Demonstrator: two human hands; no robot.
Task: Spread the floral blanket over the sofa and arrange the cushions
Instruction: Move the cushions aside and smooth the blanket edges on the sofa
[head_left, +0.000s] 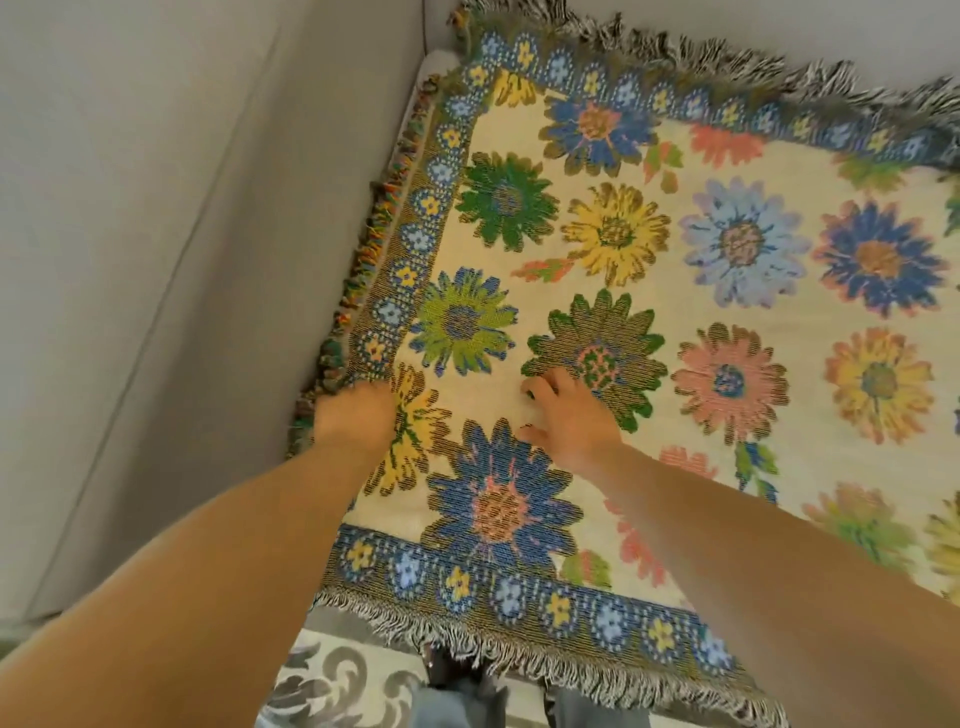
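1. The floral blanket (649, 312) lies flat across the sofa (156, 260) seat, cream ground covered in big blue, green, yellow and pink flowers, with a blue flowered border all round.
2. Its near edge hangs over the front of the seat, the grey-white fringe (519, 649) dangling towards the floor; the far fringe runs along the foot of the backrest.
3. The left side edge, with its multicoloured tassels, sits right up against the grey sofa arm.
4. My left hand (356, 410) is at that left edge, on the border by the tassels; the fingers are blurred and tucked out of sight, so I can't say whether they grip the cloth or only press it.
5. My right hand (566, 421) is just beside it, palm down on the blanket, fingers spread and a little bent, fingertips touching the lower-left petals of a dark green flower, holding nothing.
6. Both my bare forearms reach in from the bottom of the view.
7. Below the fringe there's a grey and white scroll-patterned rug (332, 680), and my jeans-clad legs (467, 701) stand on it against the sofa front.
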